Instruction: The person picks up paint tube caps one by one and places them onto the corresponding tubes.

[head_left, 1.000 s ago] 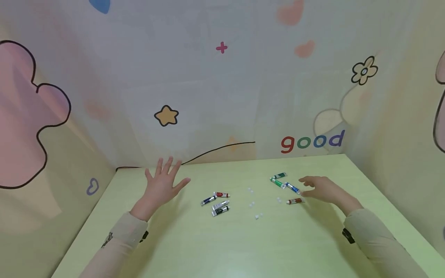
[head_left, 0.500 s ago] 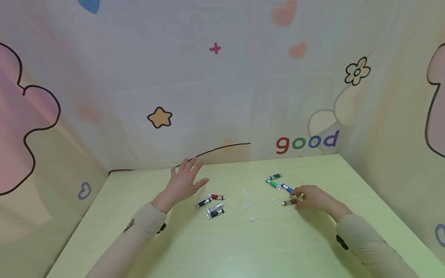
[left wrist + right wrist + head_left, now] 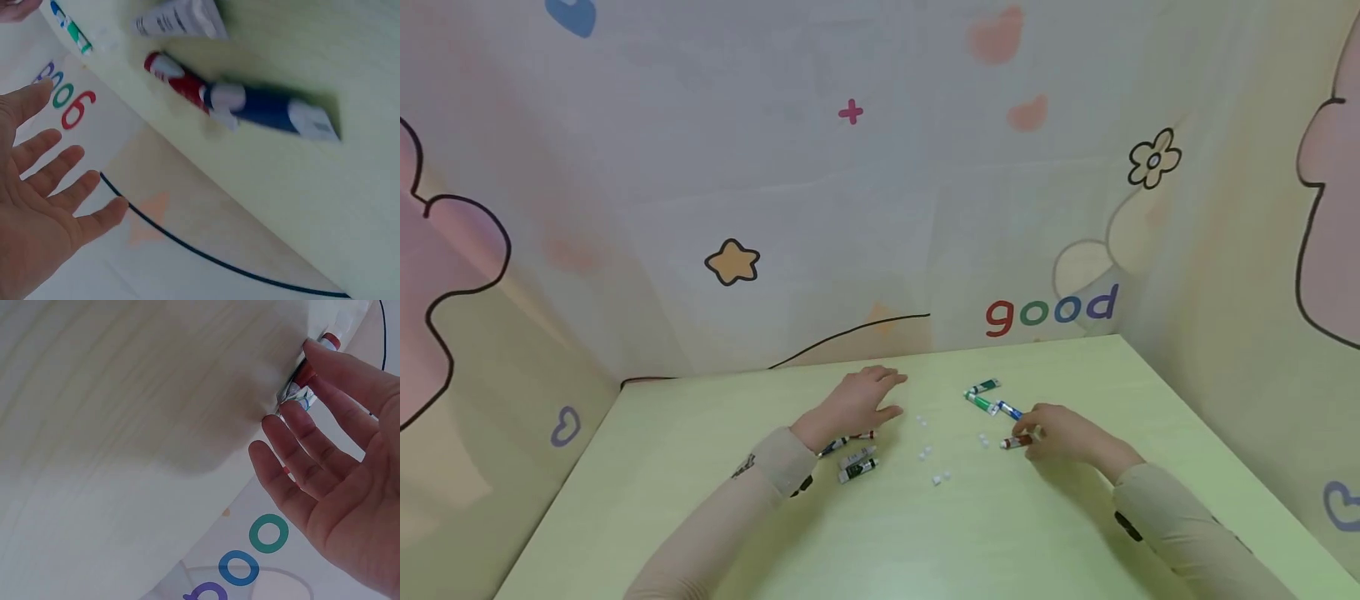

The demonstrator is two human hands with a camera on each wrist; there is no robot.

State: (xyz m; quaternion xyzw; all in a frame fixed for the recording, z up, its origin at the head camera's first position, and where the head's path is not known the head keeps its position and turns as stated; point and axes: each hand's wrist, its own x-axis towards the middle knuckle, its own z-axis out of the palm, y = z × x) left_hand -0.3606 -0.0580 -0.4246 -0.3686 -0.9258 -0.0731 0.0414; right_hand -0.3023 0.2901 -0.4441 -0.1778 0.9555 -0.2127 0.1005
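Observation:
My right hand (image 3: 1067, 433) has thumb and index finger on either side of a brown-red paint tube (image 3: 1015, 442), pinching it at the table; the right wrist view shows the tube (image 3: 306, 374) between them. A blue paint tube (image 3: 1010, 410) lies just behind these fingers, beside a green paint tube (image 3: 981, 403). My left hand (image 3: 853, 402) hovers, empty, fingers spread, left of some small white pieces (image 3: 922, 421). Beneath its wrist, a red paint tube (image 3: 178, 78) touches a dark blue one (image 3: 269, 109); a silver-white tube (image 3: 857, 457) and a black-labelled tube (image 3: 858, 471) lie nearer me.
A dark green paint tube (image 3: 986, 386) lies at the back, touching the green one. More small white pieces (image 3: 941, 478) are scattered in pairs across the middle of the pale table (image 3: 880, 542). A printed cloth (image 3: 820, 192) stands along the table's back and sides.
My left hand has swept right, from left of the tubes to beyond them. The right hand has come down onto the brown-red paint tube and taken hold of it. The head view has turned slightly right.

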